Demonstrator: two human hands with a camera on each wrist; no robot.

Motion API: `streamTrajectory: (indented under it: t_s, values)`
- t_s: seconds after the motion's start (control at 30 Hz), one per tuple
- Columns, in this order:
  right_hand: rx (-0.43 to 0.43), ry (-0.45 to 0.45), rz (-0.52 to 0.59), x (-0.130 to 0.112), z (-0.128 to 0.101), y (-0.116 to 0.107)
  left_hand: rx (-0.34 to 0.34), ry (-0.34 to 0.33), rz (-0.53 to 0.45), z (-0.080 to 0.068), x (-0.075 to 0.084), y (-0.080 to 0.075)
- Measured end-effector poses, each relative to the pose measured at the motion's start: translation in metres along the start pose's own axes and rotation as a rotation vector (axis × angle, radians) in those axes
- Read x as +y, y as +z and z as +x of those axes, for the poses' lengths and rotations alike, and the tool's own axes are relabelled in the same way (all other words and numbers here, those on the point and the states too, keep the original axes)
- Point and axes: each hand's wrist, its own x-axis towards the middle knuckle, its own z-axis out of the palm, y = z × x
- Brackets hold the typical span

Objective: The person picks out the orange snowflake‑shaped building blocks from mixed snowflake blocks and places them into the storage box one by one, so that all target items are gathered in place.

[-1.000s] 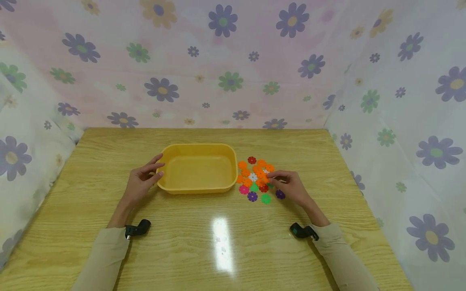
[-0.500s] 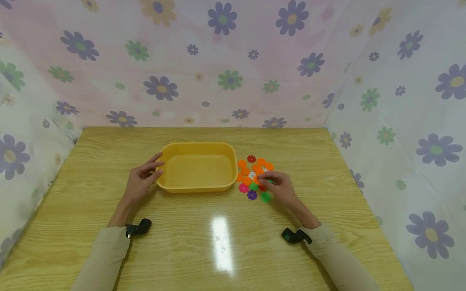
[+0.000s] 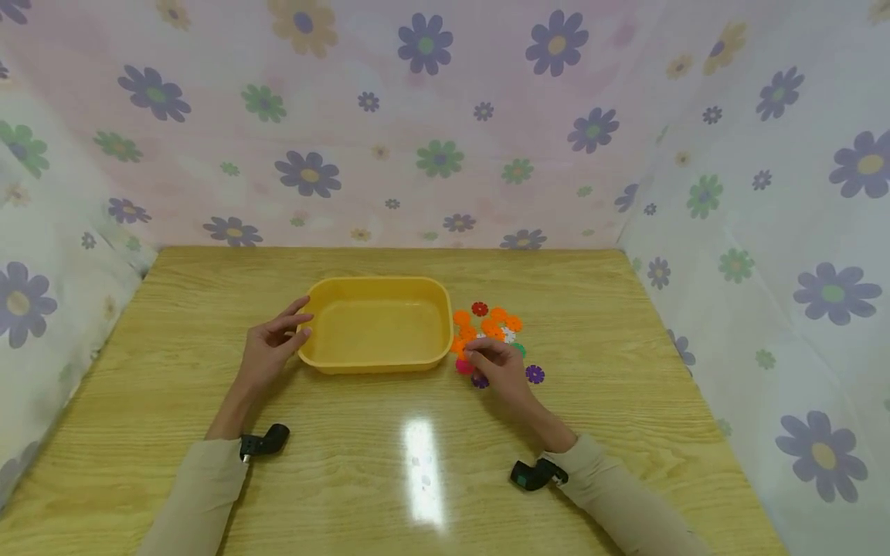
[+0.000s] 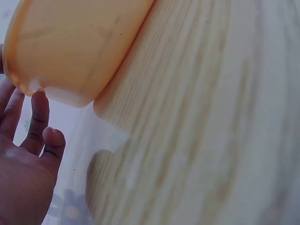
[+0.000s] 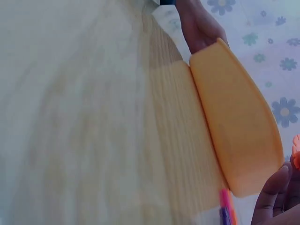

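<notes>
A yellow plastic basin (image 3: pixel 375 332) stands on the table with nothing inside it. My left hand (image 3: pixel 267 351) touches its left rim with relaxed, slightly bent fingers; in the left wrist view its fingertips (image 4: pixel 40 96) meet the basin's end wall. Just right of the basin lies a loose pile of flower-shaped plastic discs (image 3: pixel 498 314) in orange, red, white, pink, green and purple. Over the pile's near-left part, my right hand (image 3: pixel 504 374) pinches an orange flower-shaped disc (image 5: pixel 296 152) between thumb and finger, close to the basin's right rim. The hand hides several discs.
The wooden table (image 3: pixel 348 463) ends at a flowered cloth backdrop (image 3: pixel 389 139) at the back and sides. A purple disc (image 3: pixel 535 374) lies apart at the pile's right. Black wrist cameras (image 3: pixel 538 474) sit on both forearms.
My right hand has moved left across the pile toward the basin, uncovering the discs at the right and covering those near the front. The left hand and basin have stayed put.
</notes>
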Motion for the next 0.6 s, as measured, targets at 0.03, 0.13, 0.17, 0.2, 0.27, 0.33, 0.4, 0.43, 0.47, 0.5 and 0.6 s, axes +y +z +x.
streamTrajectory:
  t_s: [0.03, 0.13, 0.17, 0.2, 0.27, 0.33, 0.4, 0.43, 0.47, 0.5, 0.6]
  values:
    - [0.009, 0.014, -0.006, 0.001, -0.001, 0.004, 0.001, 0.0, 0.002, 0.0, 0.0, 0.0]
    - [0.019, 0.0, 0.003, 0.002, -0.002, 0.015, 0.005, -0.001, 0.011, -0.001, 0.001, 0.001]
    - [0.018, -0.018, 0.011, 0.001, -0.002, 0.018, 0.007, -0.001, 0.012, -0.001, 0.001, 0.001]
    - [0.011, -0.04, 0.021, 0.0, -0.003, 0.02, 0.008, -0.003, 0.01, -0.001, 0.001, 0.001]
    - [-0.009, -0.082, 0.05, -0.003, -0.002, 0.026, 0.008, -0.001, -0.002, -0.002, 0.001, 0.001]
    - [-0.036, -0.116, 0.075, -0.008, 0.0, 0.03, 0.005, 0.002, -0.02, -0.002, 0.001, 0.001]
    - [-0.061, -0.132, 0.104, -0.013, 0.002, 0.034, 0.003, 0.005, -0.033, -0.001, 0.001, 0.001]
    - [-0.071, -0.139, 0.117, -0.016, 0.004, 0.036, 0.003, 0.007, -0.035, -0.001, 0.002, 0.001]
    - [-0.081, -0.144, 0.127, -0.018, 0.006, 0.037, 0.002, 0.008, -0.038, -0.001, 0.002, 0.001]
    - [-0.09, -0.15, 0.133, -0.02, 0.008, 0.039, 0.001, 0.008, -0.037, -0.001, 0.002, 0.001]
    - [-0.098, -0.169, 0.141, -0.023, 0.013, 0.044, -0.002, 0.009, -0.029, -0.001, 0.002, 0.0]
